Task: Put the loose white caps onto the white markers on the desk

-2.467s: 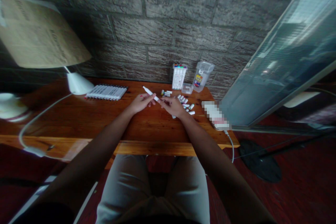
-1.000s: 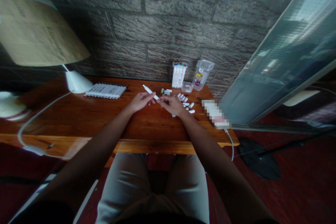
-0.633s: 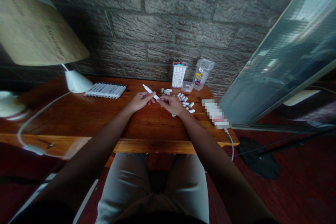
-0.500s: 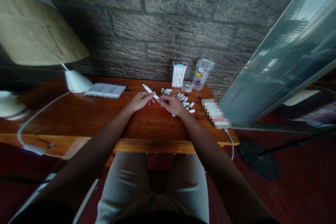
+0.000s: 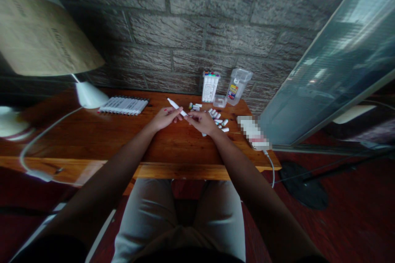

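A white marker [image 5: 175,104] slants between my two hands above the wooden table, its narrow tip pointing up and left with no cap on it. My left hand [image 5: 165,118] is closed around the marker's middle, and a red mark shows near its thumb. At the lower right end of the marker, the fingertips of my right hand [image 5: 200,121] pinch it. Several loose marker caps [image 5: 218,122] lie just beyond and to the right of my right hand, which hides part of them. A few more caps [image 5: 195,107] lie behind it.
On the left, a row of markers [image 5: 124,105] lies beside the lamp [image 5: 91,95]. A clear case of markers [image 5: 210,87] and an opened clear plastic case [image 5: 238,86] stand near the brick wall. A phone [image 5: 254,133] with a cable rests at the table's right edge.
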Motion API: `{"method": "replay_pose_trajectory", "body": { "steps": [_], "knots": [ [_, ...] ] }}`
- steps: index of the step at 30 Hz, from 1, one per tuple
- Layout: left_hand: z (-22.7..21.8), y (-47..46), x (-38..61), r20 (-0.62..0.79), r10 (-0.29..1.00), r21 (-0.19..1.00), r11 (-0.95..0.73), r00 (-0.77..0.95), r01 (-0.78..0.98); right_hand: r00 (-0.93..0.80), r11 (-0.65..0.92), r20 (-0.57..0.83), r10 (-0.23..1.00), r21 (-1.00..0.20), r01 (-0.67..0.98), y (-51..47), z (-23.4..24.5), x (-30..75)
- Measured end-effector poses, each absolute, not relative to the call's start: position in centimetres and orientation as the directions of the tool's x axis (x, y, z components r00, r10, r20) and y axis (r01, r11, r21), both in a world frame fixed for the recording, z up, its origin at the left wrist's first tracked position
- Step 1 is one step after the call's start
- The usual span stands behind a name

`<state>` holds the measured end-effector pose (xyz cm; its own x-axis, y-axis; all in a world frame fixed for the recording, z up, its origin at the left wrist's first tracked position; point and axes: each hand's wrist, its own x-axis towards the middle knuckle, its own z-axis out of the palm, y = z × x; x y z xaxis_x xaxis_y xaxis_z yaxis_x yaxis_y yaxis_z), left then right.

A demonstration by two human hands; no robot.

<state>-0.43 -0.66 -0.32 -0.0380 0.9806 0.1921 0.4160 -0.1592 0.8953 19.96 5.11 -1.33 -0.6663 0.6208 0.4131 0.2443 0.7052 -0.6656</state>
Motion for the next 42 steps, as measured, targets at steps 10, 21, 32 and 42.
{"method": "replay_pose_trajectory", "body": {
  "steps": [10,21,32,42],
  "knots": [
    [-0.33,-0.74,-0.41,0.198,0.979,0.896,-0.165,-0.038,0.413,-0.667,0.699,0.404,0.626,-0.669,0.252,5.00,-1.19,19.99],
    [-0.40,-0.68,-0.40,0.195,0.980,0.900,-0.166,-0.031,0.402,-0.673,0.710,0.408,0.617,-0.658,0.252,4.98,-1.13,19.99],
    [-0.56,-0.50,-0.39,0.205,0.978,0.903,-0.171,-0.045,0.395,-0.673,0.709,0.397,0.624,-0.650,0.273,4.75,-0.82,20.09],
    [-0.50,-0.58,-0.41,0.191,0.981,0.904,-0.159,-0.043,0.396,-0.671,0.707,0.396,0.626,-0.651,0.275,4.68,-0.85,20.06]
  ]
}}
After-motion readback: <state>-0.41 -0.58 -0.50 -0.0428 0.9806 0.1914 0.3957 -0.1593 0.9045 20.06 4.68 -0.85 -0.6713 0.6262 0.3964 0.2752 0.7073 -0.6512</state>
